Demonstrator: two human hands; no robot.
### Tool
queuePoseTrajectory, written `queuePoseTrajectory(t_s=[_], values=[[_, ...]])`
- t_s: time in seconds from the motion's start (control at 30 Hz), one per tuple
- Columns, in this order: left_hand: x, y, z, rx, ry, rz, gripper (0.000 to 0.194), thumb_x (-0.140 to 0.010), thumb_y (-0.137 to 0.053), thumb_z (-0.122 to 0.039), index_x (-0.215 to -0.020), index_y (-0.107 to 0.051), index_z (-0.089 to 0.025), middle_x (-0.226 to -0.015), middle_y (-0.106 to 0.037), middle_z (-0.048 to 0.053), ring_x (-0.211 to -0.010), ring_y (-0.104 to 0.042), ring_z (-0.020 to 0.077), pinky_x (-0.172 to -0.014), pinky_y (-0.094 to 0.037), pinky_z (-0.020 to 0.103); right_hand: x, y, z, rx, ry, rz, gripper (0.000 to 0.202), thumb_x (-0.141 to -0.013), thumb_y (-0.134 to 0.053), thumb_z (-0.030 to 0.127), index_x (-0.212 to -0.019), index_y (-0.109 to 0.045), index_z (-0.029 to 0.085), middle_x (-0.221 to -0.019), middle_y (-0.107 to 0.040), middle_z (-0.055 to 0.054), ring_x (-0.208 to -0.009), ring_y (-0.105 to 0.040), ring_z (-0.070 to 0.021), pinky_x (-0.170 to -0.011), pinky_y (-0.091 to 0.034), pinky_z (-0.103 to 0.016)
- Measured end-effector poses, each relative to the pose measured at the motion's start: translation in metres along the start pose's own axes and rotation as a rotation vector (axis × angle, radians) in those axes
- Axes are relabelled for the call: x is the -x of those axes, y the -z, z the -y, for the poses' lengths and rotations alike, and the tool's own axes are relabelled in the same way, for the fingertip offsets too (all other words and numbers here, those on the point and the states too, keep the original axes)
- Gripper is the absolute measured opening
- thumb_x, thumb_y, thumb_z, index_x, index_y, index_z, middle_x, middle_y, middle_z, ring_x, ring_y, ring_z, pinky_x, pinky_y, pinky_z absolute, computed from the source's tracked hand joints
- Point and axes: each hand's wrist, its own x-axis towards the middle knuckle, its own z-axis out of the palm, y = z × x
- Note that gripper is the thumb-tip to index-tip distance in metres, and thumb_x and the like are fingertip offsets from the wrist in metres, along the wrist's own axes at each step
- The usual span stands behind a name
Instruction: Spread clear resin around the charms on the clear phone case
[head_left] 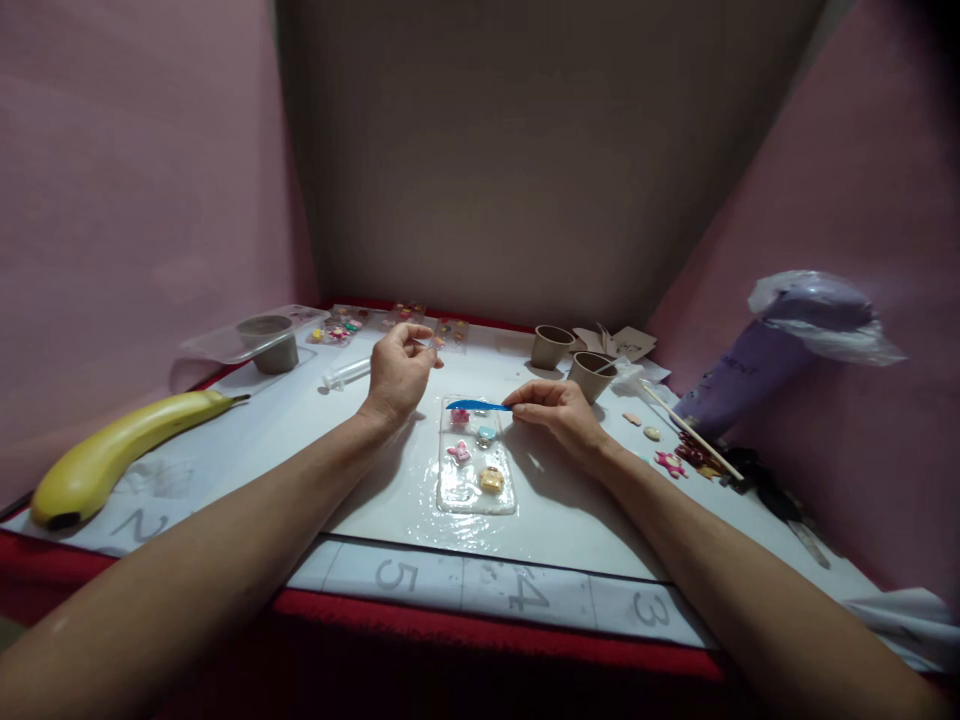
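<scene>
My right hand (pixel 559 412) pinches one end of a blue plastic knife-shaped tool (pixel 477 406). The tool lies crosswise over the far end of a clear phone case (pixel 475 497). Stuck on the case are small charms, among them a pink bow-like one (pixel 459 451), a pale blue one (pixel 486 433) and a yellow one (pixel 492 480). A glossy clear layer coats the case and spreads onto the white board around it. To the left, my left hand (pixel 401 375) is raised above the board, fingers loosely curled and apart, with nothing visible in them.
A syringe (pixel 349 374) lies beyond my left wrist. Brown cups (pixel 552 347) stand at the back right, and another (pixel 270 345) at the left under a clear lid. A banana-shaped object (pixel 120 450) lies left. Loose charms (pixel 670 464), a wooden stick (pixel 694 432) and a purple bag (pixel 750 365) are right.
</scene>
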Motion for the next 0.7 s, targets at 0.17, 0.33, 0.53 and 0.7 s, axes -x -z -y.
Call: queuePoseTrajectory(t_s=[0.17,0.33,0.53,0.7], values=[[0.0008,0.0002,-0.0019,0.002,0.005,-0.001,0.019,-0.068,-0.058,-0.005,-0.083,-0.058,-0.017,-0.059,-0.061,-0.001,-0.062,-0.062,0.0170,-0.065,-0.046,0.031,0.0020,-0.0025,0.0034,-0.012,-0.017,0.014,0.012,-0.059,-0.070,0.025,-0.069,-0.074,0.020,-0.061,-0.066,0.001,-0.058,-0.052,-0.0114,-0.056,-0.039,-0.025],[0.0026,-0.0004,-0.0064,0.021,0.035,-0.010,0.021,-0.067,-0.057,-0.002,-0.083,-0.058,-0.016,-0.059,-0.061,0.000,-0.061,-0.061,0.0163,-0.064,-0.045,0.030,0.0030,-0.0045,0.0046,-0.028,-0.055,0.030,0.013,-0.057,-0.070,0.024,-0.069,-0.075,0.020,-0.062,-0.066,0.001,-0.057,-0.052,-0.0112,-0.056,-0.038,-0.026],[0.0023,-0.0004,-0.0061,0.001,0.031,-0.002,0.020,-0.069,-0.056,-0.002,-0.084,-0.058,-0.015,-0.059,-0.062,-0.001,-0.061,-0.062,0.0156,-0.064,-0.045,0.029,0.0033,-0.0039,0.0036,0.016,-0.069,0.026,0.013,-0.058,-0.069,0.024,-0.068,-0.075,0.019,-0.061,-0.065,0.001,-0.058,-0.050,-0.0110,-0.056,-0.035,-0.025],[0.0020,0.0000,-0.0054,-0.005,0.033,0.001,0.021,-0.070,-0.056,-0.001,-0.085,-0.058,-0.015,-0.058,-0.062,-0.002,-0.061,-0.062,0.0152,-0.063,-0.044,0.028,0.0014,0.0000,0.0042,0.013,-0.052,0.026,0.013,-0.058,-0.066,0.023,-0.067,-0.075,0.019,-0.061,-0.064,0.001,-0.059,-0.050,-0.0110,-0.058,-0.035,-0.025]])
